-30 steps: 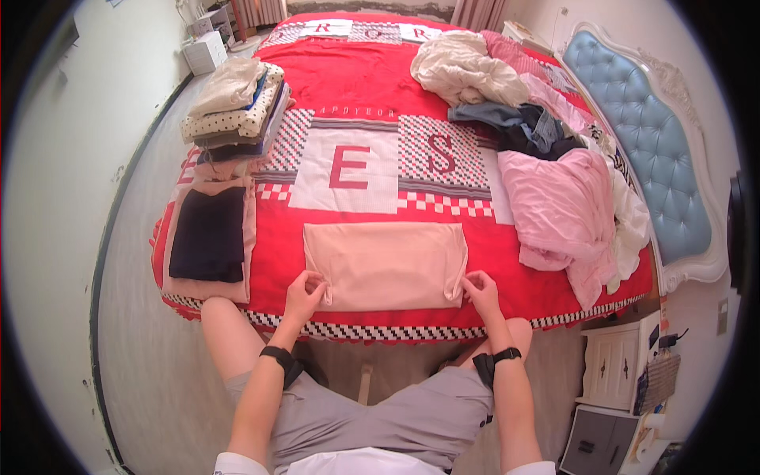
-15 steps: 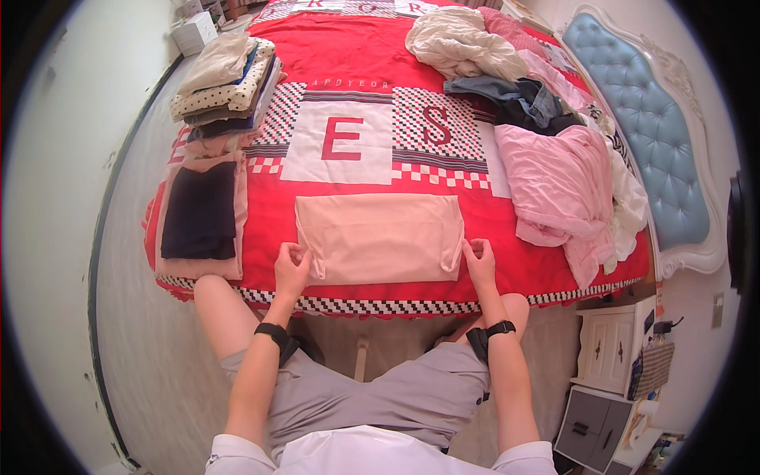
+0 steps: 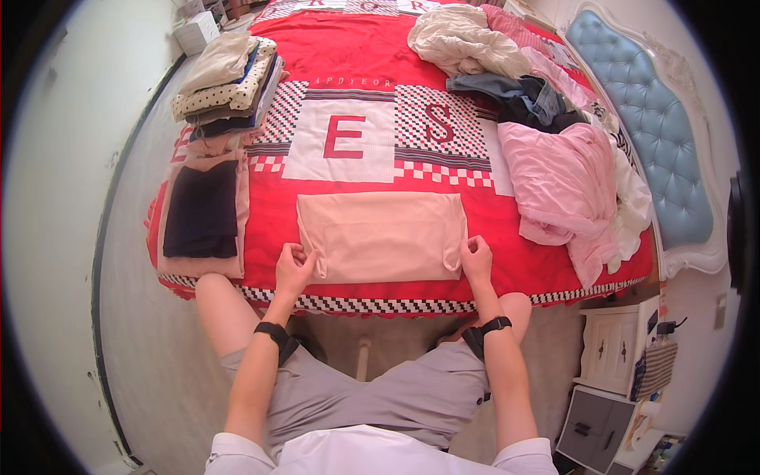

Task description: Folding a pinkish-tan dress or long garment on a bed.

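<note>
A pale pink cloth [image 3: 381,237], folded into a wide flat rectangle, lies near the front edge of the bed. Its left side edge is pinched by my left hand [image 3: 294,267], thumb and fingers together. On the opposite side my right hand [image 3: 476,260] grips the right edge the same way. Small folds bunch at both gripped sides, while the middle of the cloth lies smooth. To the left, a folded dark navy garment [image 3: 203,210] rests on top of another folded pale pink cloth [image 3: 243,198].
Behind that, a stack of folded clothes [image 3: 226,87] stands at the bed's left side. Loose pink fabric [image 3: 558,178], jeans [image 3: 507,87] and a cream garment [image 3: 463,39] are heaped on the right. A red patterned bedspread [image 3: 340,47] covers the bed; a blue padded headboard [image 3: 641,119] borders it.
Both hands stay on the side edges of the pink cloth, nearly still. The whole view has shifted very slightly, and the cloth's front looks a little smoother.
</note>
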The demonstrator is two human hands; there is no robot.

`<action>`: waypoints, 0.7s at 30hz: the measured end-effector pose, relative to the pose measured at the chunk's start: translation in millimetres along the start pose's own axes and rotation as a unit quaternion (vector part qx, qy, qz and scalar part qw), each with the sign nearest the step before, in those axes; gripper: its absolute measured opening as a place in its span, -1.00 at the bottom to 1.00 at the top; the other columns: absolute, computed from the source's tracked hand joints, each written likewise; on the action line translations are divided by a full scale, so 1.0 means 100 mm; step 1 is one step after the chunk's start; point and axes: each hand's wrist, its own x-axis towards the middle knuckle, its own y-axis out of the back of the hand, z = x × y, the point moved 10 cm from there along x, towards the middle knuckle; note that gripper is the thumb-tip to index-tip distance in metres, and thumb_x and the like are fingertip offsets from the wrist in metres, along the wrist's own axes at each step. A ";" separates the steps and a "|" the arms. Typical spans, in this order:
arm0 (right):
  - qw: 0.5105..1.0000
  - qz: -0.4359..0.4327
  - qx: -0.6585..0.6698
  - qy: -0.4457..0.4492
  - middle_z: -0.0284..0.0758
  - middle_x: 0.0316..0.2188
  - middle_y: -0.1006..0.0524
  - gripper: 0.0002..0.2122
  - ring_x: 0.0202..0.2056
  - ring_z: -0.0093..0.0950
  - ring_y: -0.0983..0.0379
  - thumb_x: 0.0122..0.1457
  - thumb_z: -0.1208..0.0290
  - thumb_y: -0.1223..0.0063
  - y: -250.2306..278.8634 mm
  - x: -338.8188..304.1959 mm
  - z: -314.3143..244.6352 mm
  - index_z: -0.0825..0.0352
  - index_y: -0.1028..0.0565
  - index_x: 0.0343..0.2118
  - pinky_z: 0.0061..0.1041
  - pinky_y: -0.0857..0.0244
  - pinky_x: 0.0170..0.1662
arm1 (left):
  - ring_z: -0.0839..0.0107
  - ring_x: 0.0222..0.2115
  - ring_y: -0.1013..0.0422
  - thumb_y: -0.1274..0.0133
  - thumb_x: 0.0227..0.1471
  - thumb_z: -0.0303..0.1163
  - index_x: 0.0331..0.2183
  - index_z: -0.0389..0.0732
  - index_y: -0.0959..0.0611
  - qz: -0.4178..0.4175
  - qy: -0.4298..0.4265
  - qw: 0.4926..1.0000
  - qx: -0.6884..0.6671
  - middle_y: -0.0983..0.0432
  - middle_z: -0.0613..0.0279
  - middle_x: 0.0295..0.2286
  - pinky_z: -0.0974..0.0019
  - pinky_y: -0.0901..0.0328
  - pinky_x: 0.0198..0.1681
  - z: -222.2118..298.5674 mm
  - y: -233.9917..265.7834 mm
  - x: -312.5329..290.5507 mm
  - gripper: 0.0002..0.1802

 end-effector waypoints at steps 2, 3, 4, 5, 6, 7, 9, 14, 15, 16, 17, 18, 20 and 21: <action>0.999 -0.012 -0.004 0.047 -0.30 -0.61 -0.47 -0.82 -0.53 -0.40 -0.44 0.05 0.34 -0.12 0.03 -0.04 -0.16 0.34 -0.43 -0.51 -0.41 -0.30 -0.43 | 0.46 -0.59 -0.35 -0.31 -0.10 -0.16 -0.33 -0.28 -0.50 -0.006 0.007 1.000 -0.005 -0.43 0.28 -0.56 0.39 -0.30 -0.47 -0.02 0.01 0.01 -0.54; 0.999 -0.012 -0.004 0.045 -0.30 -0.61 -0.47 -0.82 -0.53 -0.40 -0.44 0.05 0.34 -0.12 0.06 -0.06 -0.20 0.34 -0.43 -0.51 -0.41 -0.30 -0.43 | 0.48 -0.60 -0.34 -0.30 -0.09 -0.17 -0.32 -0.28 -0.50 -0.002 0.010 1.000 -0.002 -0.43 0.28 -0.57 0.40 -0.30 -0.48 -0.03 0.02 0.01 -0.56; 0.993 -0.020 -0.002 0.118 -0.30 -0.61 -0.45 -0.84 -0.54 -0.38 -0.42 0.06 0.37 -0.11 0.05 -0.11 -0.40 0.34 -0.42 -0.51 -0.40 -0.29 -0.44 | 0.49 -0.60 -0.33 -0.30 -0.07 -0.18 -0.32 -0.28 -0.50 0.001 0.013 1.000 0.001 -0.42 0.29 -0.57 0.40 -0.29 -0.48 -0.04 0.02 0.01 -0.57; 0.981 -0.028 -0.001 0.191 -0.30 -0.61 -0.43 -0.85 -0.55 -0.37 -0.40 0.06 0.41 -0.11 0.02 -0.18 -0.57 0.34 -0.40 -0.51 -0.39 -0.28 -0.45 | 0.49 -0.60 -0.33 -0.30 -0.07 -0.18 -0.32 -0.28 -0.50 0.000 0.013 1.000 0.001 -0.42 0.29 -0.57 0.40 -0.29 -0.48 -0.04 0.02 0.01 -0.57; 0.976 -0.048 -0.004 0.213 -0.29 -0.60 -0.39 -0.83 -0.56 -0.36 -0.38 0.06 0.42 -0.13 -0.02 -0.21 -0.64 0.35 -0.38 -0.51 -0.39 -0.27 -0.46 | 0.50 -0.61 -0.33 -0.29 -0.07 -0.18 -0.33 -0.28 -0.50 0.002 0.010 1.000 -0.002 -0.42 0.30 -0.58 0.40 -0.29 -0.49 -0.04 0.04 0.01 -0.58; 0.976 -0.047 -0.003 0.213 -0.29 -0.60 -0.39 -0.83 -0.56 -0.36 -0.38 0.06 0.42 -0.13 -0.01 -0.23 -0.67 0.35 -0.38 -0.51 -0.39 -0.27 -0.46 | 0.50 -0.61 -0.32 -0.29 -0.07 -0.19 -0.33 -0.28 -0.50 0.005 0.008 1.000 -0.005 -0.42 0.31 -0.58 0.40 -0.29 -0.49 -0.03 0.04 0.02 -0.58; 0.978 -0.084 -0.033 0.189 -0.28 -0.60 -0.37 -0.80 -0.57 -0.35 -0.36 0.07 0.40 -0.16 -0.08 -0.24 -0.68 0.36 -0.37 -0.52 -0.39 -0.26 -0.46 | 0.51 -0.61 -0.32 -0.29 -0.06 -0.19 -0.33 -0.28 -0.50 0.002 0.007 1.000 -0.015 -0.42 0.31 -0.58 0.40 -0.29 -0.49 -0.02 0.03 0.02 -0.59; 0.968 -0.093 -0.011 0.233 -0.29 -0.61 -0.41 -0.82 -0.57 -0.42 -0.38 0.10 0.39 -0.15 -0.11 -0.24 -0.63 0.37 -0.41 -0.47 -0.42 -0.27 -0.47 | 0.53 -0.58 -0.32 -0.25 -0.01 -0.24 -0.32 -0.30 -0.51 -0.017 0.020 1.000 -0.008 -0.42 0.31 -0.57 0.43 -0.29 -0.46 0.01 0.01 0.00 -0.64; 0.966 -0.089 0.016 0.243 -0.31 -0.63 -0.43 -0.83 -0.57 -0.50 -0.39 0.13 0.40 -0.13 -0.13 -0.23 -0.61 0.39 -0.42 -0.45 -0.45 -0.26 -0.48 | 0.54 -0.58 -0.32 -0.25 -0.01 -0.25 -0.33 -0.30 -0.50 -0.016 0.021 1.000 -0.011 -0.42 0.31 -0.57 0.44 -0.29 -0.46 0.01 0.01 0.00 -0.64; 0.966 -0.087 0.017 0.244 -0.31 -0.63 -0.43 -0.83 -0.57 -0.50 -0.39 0.13 0.40 -0.13 -0.16 -0.21 -0.56 0.39 -0.42 -0.45 -0.45 -0.26 -0.48 | 0.54 -0.58 -0.32 -0.25 -0.01 -0.25 -0.33 -0.30 -0.50 -0.016 0.021 1.000 -0.014 -0.42 0.31 -0.57 0.44 -0.29 -0.47 0.01 0.01 0.00 -0.65; 0.975 -0.089 0.084 0.185 -0.28 -0.59 -0.46 -0.81 -0.54 -0.47 -0.41 0.14 0.36 -0.14 -0.17 -0.14 -0.42 0.39 -0.43 -0.40 -0.45 -0.29 -0.45 | 0.54 -0.58 -0.32 -0.25 -0.01 -0.25 -0.33 -0.30 -0.50 -0.015 0.020 1.000 -0.014 -0.42 0.31 -0.57 0.44 -0.29 -0.47 0.02 0.00 0.01 -0.65; 0.977 -0.092 0.150 0.124 -0.25 -0.54 -0.49 -0.78 -0.51 -0.44 -0.44 0.15 0.32 -0.15 -0.19 -0.09 -0.30 0.39 -0.44 -0.36 -0.45 -0.31 -0.42 | 0.54 -0.58 -0.33 -0.25 0.00 -0.25 -0.33 -0.30 -0.50 -0.013 0.020 1.000 -0.017 -0.43 0.31 -0.58 0.44 -0.29 -0.47 0.01 0.01 0.01 -0.65; 0.983 -0.096 0.130 0.085 -0.25 -0.54 -0.50 -0.73 -0.49 -0.46 -0.45 0.15 0.26 -0.15 -0.23 -0.04 -0.18 0.40 -0.44 -0.34 -0.46 -0.33 -0.40 | 0.54 -0.57 -0.33 -0.24 0.00 -0.24 -0.33 -0.30 -0.50 -0.011 0.020 1.000 -0.019 -0.43 0.31 -0.58 0.44 -0.29 -0.47 0.00 0.03 0.00 -0.65; 0.988 -0.098 0.110 0.047 -0.26 -0.53 -0.50 -0.69 -0.47 -0.47 -0.46 0.15 0.20 -0.16 -0.26 0.00 -0.12 0.41 -0.44 -0.32 -0.47 -0.34 -0.38 | 0.54 -0.57 -0.34 -0.24 0.01 -0.23 -0.32 -0.30 -0.50 -0.012 0.025 0.999 -0.024 -0.43 0.31 -0.58 0.44 -0.29 -0.46 -0.03 0.03 0.00 -0.64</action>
